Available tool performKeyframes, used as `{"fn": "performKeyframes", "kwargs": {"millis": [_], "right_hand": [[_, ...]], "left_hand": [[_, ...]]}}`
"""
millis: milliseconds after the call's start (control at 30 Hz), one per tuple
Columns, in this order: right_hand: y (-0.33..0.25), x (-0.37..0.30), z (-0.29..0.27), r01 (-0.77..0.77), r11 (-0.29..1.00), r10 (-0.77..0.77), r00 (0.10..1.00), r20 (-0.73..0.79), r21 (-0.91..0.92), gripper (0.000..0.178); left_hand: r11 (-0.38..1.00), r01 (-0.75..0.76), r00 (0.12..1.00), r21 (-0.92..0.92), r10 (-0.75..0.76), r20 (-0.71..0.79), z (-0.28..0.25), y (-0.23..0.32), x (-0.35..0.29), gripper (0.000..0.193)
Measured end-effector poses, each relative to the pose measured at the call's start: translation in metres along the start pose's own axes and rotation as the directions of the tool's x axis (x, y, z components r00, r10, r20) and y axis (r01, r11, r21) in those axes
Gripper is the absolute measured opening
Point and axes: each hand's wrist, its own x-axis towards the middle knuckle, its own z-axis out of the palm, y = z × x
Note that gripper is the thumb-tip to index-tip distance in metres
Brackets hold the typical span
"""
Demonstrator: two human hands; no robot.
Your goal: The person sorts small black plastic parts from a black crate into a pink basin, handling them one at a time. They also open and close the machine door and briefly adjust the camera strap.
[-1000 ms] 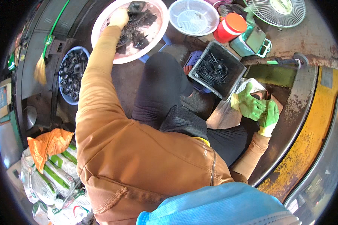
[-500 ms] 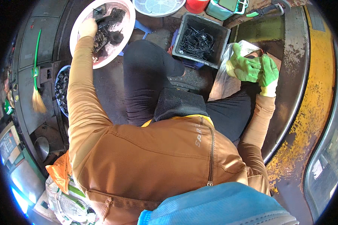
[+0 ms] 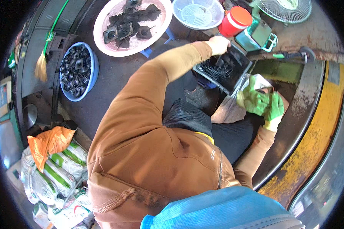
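Observation:
My left hand (image 3: 219, 45) is over the far edge of a black bin (image 3: 227, 88), its fingers curled and partly hidden. A dark piece (image 3: 227, 59) shows right beneath them; whether they grip it cannot be made out. Thin black plastic sticks (image 3: 215, 70) fill part of the bin. To the right of the bin, my right hand (image 3: 273, 108), in a green glove with a yellow cuff, has its fingers curled against a second green glove (image 3: 253, 97). What lies between them is hidden. A pale sack (image 3: 229, 110) is below the gloves.
A pink basin (image 3: 100, 35) with black moulded parts (image 3: 126, 24) stands far left of the bin. A blue tub (image 3: 94, 72) of small black parts is at left. Beyond are a white strainer (image 3: 198, 15), red jug (image 3: 236, 22), teal box (image 3: 252, 38) and fan (image 3: 284, 7).
My left hand has moved right, from the black parts in the pink basin to the black bin. The view has shifted, showing more at the left. My right hand stays by the second glove.

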Motion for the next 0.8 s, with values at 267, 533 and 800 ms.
{"fn": "performKeyframes", "kwargs": {"millis": [267, 533, 800], "right_hand": [[-0.028, -0.008, 0.01, -0.094, 0.993, 0.097, 0.995, -0.039, 0.067, 0.017], [-0.028, 0.003, 0.011, -0.207, 0.977, 0.208, 0.978, -0.023, 0.044, 0.018], [-0.02, 0.011, 0.007, -0.208, 0.978, 0.206, 0.978, -0.043, -0.033, 0.022]], "left_hand": [[0.993, 0.117, 0.788, -0.005, -0.096, -0.608, -0.112, -0.144, -0.032, 0.029], [0.615, 0.736, 0.673, 0.283, -0.62, -0.403, -0.13, -0.327, -0.064, 0.088], [0.603, 0.691, 0.714, 0.398, -0.654, -0.249, -0.112, -0.331, -0.05, 0.036]]}}
